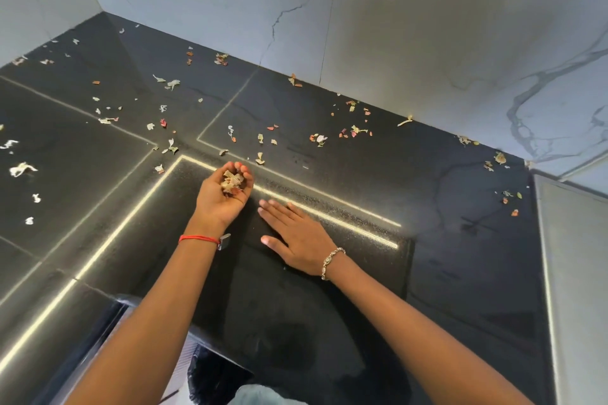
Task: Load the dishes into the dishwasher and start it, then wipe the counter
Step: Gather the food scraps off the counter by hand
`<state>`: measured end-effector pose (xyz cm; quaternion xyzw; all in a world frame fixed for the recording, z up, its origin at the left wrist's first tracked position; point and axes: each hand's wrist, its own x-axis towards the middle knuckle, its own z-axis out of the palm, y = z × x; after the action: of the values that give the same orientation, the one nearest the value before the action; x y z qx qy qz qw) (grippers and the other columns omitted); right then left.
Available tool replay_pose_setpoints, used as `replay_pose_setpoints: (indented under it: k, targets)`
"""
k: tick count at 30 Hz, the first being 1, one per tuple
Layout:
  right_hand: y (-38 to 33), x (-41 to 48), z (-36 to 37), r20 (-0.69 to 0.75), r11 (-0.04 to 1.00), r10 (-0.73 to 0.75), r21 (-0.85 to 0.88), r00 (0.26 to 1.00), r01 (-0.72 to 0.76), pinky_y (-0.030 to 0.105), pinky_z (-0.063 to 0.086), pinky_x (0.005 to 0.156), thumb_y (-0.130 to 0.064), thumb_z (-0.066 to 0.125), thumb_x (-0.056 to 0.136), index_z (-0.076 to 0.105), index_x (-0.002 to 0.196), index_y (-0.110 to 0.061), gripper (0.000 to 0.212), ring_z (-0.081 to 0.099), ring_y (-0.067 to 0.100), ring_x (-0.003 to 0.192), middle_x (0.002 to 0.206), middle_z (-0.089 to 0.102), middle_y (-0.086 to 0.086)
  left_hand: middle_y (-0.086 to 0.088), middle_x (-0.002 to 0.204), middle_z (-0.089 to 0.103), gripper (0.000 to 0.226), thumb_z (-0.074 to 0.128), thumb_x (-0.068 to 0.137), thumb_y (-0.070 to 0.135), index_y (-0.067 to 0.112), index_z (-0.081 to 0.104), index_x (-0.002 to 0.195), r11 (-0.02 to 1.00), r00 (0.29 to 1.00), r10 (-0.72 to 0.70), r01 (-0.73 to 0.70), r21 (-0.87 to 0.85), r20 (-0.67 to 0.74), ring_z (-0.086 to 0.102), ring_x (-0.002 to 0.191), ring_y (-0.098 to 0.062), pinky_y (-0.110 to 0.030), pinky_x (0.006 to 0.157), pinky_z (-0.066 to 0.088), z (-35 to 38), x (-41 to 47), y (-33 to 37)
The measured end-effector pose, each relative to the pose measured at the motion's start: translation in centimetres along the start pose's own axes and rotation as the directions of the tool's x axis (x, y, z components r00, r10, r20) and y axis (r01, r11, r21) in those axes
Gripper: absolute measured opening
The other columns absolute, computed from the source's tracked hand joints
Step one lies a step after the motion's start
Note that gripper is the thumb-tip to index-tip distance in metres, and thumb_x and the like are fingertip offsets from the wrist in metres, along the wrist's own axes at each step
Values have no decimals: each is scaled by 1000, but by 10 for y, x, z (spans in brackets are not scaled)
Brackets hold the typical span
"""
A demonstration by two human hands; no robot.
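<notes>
Cupping scraps point(232, 181) in our left hand point(223, 194), right hand point(297, 233) lying flat and open on the table point(460, 273), we are facing litter point(260, 159) just beyond the left fingertips.

Bare forearms, red thread band point(198, 238) on left wrist, linked metal bracelet point(331, 262) on right wrist

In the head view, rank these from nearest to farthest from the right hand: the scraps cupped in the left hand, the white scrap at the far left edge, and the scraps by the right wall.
From the right hand, flat on the counter:
1. Scraps cupped in the left hand, just up-left of it.
2. Scraps by the right wall, far right.
3. White scrap, far left edge.
</notes>
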<state>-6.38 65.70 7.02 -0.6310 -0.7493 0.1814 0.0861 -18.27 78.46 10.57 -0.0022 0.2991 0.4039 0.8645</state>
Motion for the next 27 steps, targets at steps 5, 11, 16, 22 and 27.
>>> replay_pose_setpoints:
  k: [5,11,16,22,27]
  targets:
    - [5,-37,-13,-150,821,152,569,977,-40,27,29,113,-17,43,96,64,117,-5,32,43,2,127,132,55,2,-5,60,57,27,38,97,11,6,52,74,1000,999,-8,8,-1,-42,57,54,-14,-20,52,52,-10,-11,-1]
    - [-21,-71,12,-142,863,491,217,860,-457,29,-6,118,-54,21,94,9,149,-10,71,-8,10,143,156,-1,0,-5,61,57,26,38,96,11,6,52,75,999,999,-21,20,-34,-32,58,51,-15,-21,52,52,-24,-25,0]
    - [-61,-42,35,-133,906,423,59,897,-418,31,-17,113,-72,-4,74,-8,148,-6,99,-23,16,140,155,-16,6,-5,59,56,26,36,96,10,6,52,75,1000,999,2,-3,-23,-39,57,52,-14,-21,52,52,-32,-43,1]
    - [-60,7,29,-103,948,310,-43,945,-315,32,-9,117,-55,13,94,-1,149,-9,73,-10,18,145,157,-7,6,-4,60,55,26,37,95,10,6,52,75,999,999,30,-31,-28,-44,54,56,-12,-21,52,51,-40,-60,6]
    - [-52,-8,16,-44,995,101,-12,994,-102,26,-1,117,-26,26,103,17,149,-14,48,0,16,146,158,6,4,-4,60,56,26,37,96,10,7,52,75,999,999,22,-23,-24,-46,55,55,-13,-20,52,52,-43,-64,3]
